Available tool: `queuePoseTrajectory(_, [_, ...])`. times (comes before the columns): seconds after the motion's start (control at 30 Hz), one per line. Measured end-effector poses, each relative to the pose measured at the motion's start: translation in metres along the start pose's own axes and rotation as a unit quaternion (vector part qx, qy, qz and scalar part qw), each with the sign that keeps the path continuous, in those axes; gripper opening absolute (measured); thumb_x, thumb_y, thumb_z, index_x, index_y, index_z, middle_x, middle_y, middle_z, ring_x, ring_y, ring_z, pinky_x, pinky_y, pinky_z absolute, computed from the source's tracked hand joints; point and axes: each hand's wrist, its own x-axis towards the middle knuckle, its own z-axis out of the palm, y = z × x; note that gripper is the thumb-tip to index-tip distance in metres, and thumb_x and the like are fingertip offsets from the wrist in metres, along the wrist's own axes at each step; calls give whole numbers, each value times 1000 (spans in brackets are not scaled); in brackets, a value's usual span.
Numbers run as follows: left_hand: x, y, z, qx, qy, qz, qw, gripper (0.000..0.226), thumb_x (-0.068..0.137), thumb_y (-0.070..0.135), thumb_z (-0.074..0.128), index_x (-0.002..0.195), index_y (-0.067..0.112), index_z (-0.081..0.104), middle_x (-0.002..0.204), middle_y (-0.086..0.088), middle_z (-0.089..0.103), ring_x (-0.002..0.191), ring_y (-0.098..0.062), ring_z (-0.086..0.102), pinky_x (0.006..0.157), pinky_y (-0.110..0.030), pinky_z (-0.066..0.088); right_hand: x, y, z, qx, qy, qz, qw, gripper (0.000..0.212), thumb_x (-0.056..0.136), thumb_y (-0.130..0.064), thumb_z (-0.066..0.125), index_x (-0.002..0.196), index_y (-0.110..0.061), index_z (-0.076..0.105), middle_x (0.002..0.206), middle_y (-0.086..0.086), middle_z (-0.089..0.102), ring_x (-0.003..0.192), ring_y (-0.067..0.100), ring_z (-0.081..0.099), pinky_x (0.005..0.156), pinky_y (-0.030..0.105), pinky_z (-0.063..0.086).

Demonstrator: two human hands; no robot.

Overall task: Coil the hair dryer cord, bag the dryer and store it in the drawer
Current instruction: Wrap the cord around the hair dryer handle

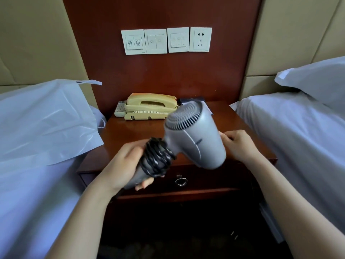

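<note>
A grey hair dryer point(196, 139) is held in the air above the nightstand, its grille end pointing up and away. Its black cord point(156, 158) is wound in several turns round the handle. My left hand point(124, 163) grips the handle beside the coil. My right hand point(238, 144) sits behind the dryer's barrel with curled fingers touching it. A white plastic bag point(44, 124) lies on the left bed. The drawer point(205, 179) in the nightstand's front is closed, with a metal ring pull point(180, 181).
On the wooden nightstand point(130, 131) stand a yellow telephone point(151, 106) and a remote point(120, 109) at the back, with a dark card and paper behind the dryer. Beds flank it left and right; a pillow point(315, 79) lies on the right one. Wall switches and a socket point(200, 39) are above.
</note>
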Motion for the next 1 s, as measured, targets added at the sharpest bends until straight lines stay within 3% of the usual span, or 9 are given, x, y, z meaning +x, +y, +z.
queuePoseTrajectory(0.17, [9,-6,-9,-104,157,-31,982,37,97,10,18,97,0,53,63,-28,59,32,-20,38,35,-20,31,-14,-9,14,-99,-105,-3,990,53,91,-46,48,51,-14,37,52,1,35,52,20,36,53,32,30])
queuePoseTrajectory(0.23, [11,-7,-16,-169,192,-64,965,43,97,19,19,89,-2,56,64,-22,60,32,-19,39,34,-18,31,-19,-13,14,-87,-184,-30,979,55,90,-49,48,49,-15,34,50,0,34,49,17,35,52,31,28])
queuePoseTrajectory(0.3, [12,-7,-23,-221,206,-89,949,50,97,25,18,83,-2,58,64,-17,62,32,-17,40,33,-16,32,-26,-22,13,-45,-272,-52,960,53,92,-45,48,48,-16,47,45,-4,37,43,9,34,50,23,30])
queuePoseTrajectory(0.4, [12,-10,-26,-216,230,-102,943,49,96,26,18,85,-2,58,61,-15,63,33,-16,40,33,-16,31,-35,-40,15,4,-384,-43,922,43,97,-35,42,67,-16,67,44,-8,48,41,4,40,52,17,36])
queuePoseTrajectory(0.5, [14,-12,-16,-160,248,-93,951,44,95,18,21,80,-6,56,63,-22,60,33,-18,40,34,-18,31,-38,-52,20,127,-440,-11,889,39,101,-18,30,94,-5,66,57,0,56,47,10,48,56,21,43])
queuePoseTrajectory(0.63, [17,-13,0,-92,249,-74,961,37,92,9,22,76,-5,53,63,-27,58,32,-20,39,35,-21,29,-33,-58,25,284,-335,31,898,34,101,-9,26,104,-5,59,60,5,59,49,15,53,56,22,46])
queuePoseTrajectory(0.77, [20,-11,13,-101,213,-84,968,37,94,8,21,80,-6,53,61,-26,57,33,-20,39,36,-22,28,-31,-61,27,388,-231,123,884,31,101,-19,32,94,-9,60,62,8,59,47,14,51,51,25,46])
queuePoseTrajectory(0.9, [20,-9,23,-168,168,-113,965,42,97,13,20,88,-8,55,64,-26,59,34,-19,39,35,-20,28,-36,-60,37,210,-177,7,962,27,96,-20,46,72,-20,58,58,-4,48,46,8,38,48,21,34])
queuePoseTrajectory(1.0, [22,-9,22,-200,164,-122,958,47,98,19,18,89,-8,56,65,-25,60,35,-19,39,34,-19,28,-37,-55,37,46,-162,-107,980,24,92,-19,51,69,-17,58,56,-5,46,51,7,40,52,18,33])
